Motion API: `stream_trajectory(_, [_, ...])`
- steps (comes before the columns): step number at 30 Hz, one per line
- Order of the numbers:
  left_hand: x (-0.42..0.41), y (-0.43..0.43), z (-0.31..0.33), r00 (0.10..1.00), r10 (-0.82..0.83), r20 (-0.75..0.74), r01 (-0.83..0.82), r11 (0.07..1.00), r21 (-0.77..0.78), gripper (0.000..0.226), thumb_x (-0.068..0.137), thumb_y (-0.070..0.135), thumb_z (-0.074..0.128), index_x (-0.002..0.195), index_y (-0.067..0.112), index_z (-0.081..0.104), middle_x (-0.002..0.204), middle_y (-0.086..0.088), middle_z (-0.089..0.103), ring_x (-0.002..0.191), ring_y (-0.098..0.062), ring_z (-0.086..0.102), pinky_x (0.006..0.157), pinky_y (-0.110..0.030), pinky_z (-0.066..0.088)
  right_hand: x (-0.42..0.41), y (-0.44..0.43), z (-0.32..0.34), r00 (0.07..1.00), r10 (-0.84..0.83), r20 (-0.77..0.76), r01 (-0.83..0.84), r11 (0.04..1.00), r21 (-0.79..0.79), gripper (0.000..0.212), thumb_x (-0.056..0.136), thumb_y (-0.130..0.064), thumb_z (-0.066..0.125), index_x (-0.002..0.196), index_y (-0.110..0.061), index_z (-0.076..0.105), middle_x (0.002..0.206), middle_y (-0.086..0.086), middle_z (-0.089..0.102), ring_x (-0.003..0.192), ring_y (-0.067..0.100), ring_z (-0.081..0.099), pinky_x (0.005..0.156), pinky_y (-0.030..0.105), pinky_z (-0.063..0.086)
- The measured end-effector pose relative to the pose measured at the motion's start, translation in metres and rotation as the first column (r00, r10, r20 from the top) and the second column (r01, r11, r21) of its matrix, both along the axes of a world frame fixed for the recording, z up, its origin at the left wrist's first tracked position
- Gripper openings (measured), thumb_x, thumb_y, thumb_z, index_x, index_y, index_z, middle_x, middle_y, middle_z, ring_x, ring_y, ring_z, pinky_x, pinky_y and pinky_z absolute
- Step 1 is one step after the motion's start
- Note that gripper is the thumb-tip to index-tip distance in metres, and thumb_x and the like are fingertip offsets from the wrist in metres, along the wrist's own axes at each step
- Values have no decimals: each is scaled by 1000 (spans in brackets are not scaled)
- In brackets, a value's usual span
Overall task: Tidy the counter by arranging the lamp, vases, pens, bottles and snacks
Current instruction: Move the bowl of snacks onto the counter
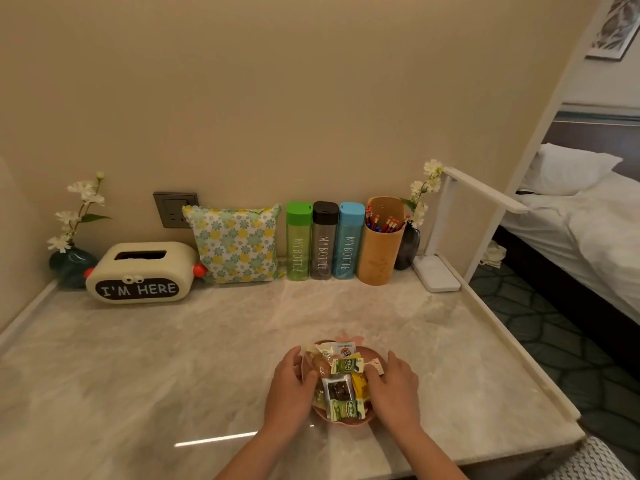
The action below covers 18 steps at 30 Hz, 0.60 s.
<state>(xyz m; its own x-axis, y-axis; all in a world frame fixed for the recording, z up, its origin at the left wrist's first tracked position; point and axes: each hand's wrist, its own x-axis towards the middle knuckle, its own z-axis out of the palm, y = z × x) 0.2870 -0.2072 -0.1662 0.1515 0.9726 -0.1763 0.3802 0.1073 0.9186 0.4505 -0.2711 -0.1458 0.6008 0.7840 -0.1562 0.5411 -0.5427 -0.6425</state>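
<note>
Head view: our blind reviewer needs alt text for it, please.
A left hand and right hand hold a pink dish of snacks on a marble counter. Along the wall stand a vase, tissue box, cushion, three bottles, pen cup, second vase and white lamp.

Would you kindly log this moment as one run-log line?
left hand: grips pink dish left rim | right hand: grips right rim | snacks: piled in dish | bottles: upright, back row
</note>
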Motion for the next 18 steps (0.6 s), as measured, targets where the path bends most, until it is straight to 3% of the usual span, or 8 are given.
stream_trajectory(3, [-5, -7, -4, 1000, -1, 17, 1, 1000, 13, 45, 93, 14, 55, 136, 26, 46, 134, 3, 54, 114, -13, 58, 99, -39, 50, -7, -8, -1, 998, 8, -60, -5, 999, 41, 38, 97, -35, 43, 131, -20, 49, 130, 10, 48, 119, 28, 47, 99, 39, 40])
stream_trajectory(7, [-14, -12, -5, 999, 35, 14, -35, 997, 66, 35, 96, 15, 50, 126, 32, 54, 127, 6, 57, 110, -13, 58, 96, -41, 51, -14, -8, 1, 984, 53, -172, -45, 998, 51, 16, 95, -27, 39, 106, -27, 50, 110, 4, 51, 96, 19, 56, 86, 34, 45])
stream_trajectory(11, [-33, -12, -3, 996, 93, 16, -94, 990, 103, 33, 98, 21, 48, 126, 35, 56, 126, 7, 58, 108, -12, 60, 94, -40, 52, -14, 7, -21, 977, 104, -185, -94, 994, 60, 29, 76, -29, 34, 90, -24, 60, 93, 8, 62, 77, 18, 64, 76, 43, 55])
stream_trajectory(18, [-88, 9, 3, 961, 276, -3, -273, 954, 120, 32, 98, 40, 43, 127, 36, 56, 128, 9, 57, 104, -11, 61, 91, -36, 54, -61, 64, -32, 937, 249, -244, -232, 968, 98, 25, 80, -29, 39, 90, -25, 62, 91, 3, 64, 76, 12, 67, 72, 41, 58])
